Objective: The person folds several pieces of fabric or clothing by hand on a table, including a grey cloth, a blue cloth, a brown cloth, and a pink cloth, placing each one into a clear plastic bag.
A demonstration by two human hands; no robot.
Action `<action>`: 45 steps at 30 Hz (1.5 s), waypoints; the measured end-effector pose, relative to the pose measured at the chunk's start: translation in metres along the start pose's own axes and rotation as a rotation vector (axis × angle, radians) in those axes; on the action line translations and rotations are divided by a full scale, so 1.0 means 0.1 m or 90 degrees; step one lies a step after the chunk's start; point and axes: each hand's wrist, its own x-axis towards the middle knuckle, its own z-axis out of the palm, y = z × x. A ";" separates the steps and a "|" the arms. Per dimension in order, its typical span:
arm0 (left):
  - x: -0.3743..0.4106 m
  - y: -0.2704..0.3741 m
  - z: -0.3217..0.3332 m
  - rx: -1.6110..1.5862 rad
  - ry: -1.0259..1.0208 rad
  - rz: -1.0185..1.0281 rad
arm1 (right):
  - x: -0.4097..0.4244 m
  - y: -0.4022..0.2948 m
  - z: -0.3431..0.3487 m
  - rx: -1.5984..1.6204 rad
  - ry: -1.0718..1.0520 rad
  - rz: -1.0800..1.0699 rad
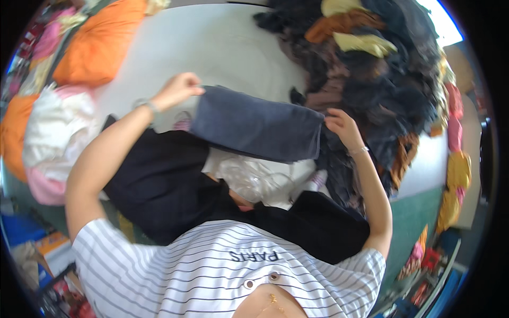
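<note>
A dark blue-grey piece of cloth is stretched between my two hands above my lap. My left hand pinches its upper left corner between thumb and fingers. At the cloth's upper right corner, my right hand grips the edge with its fingertips. The cloth looks folded or layered, with edges showing along the bottom and right side. Beneath it lies a crumpled clear plastic bag, partly covered by the cloth. What kind of garment or fabric piece it is, I cannot tell.
A large heap of dark, brown and yellow fabric pieces rises at the right. Stuffed orange bundles and a white and pink bundle stand at the left. A pale grey surface extends ahead. Black fabric covers my lap.
</note>
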 end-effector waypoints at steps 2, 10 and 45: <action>0.04 0.28 0.23 0.181 -0.013 0.011 | -0.06 0.04 0.05 -0.178 0.021 -0.041; -1.20 2.85 1.46 0.200 0.371 1.054 | 0.36 -1.17 1.47 0.272 -0.314 0.078; -1.03 2.14 1.75 0.138 -0.102 1.417 | -0.09 -2.42 1.12 0.001 -0.409 -0.310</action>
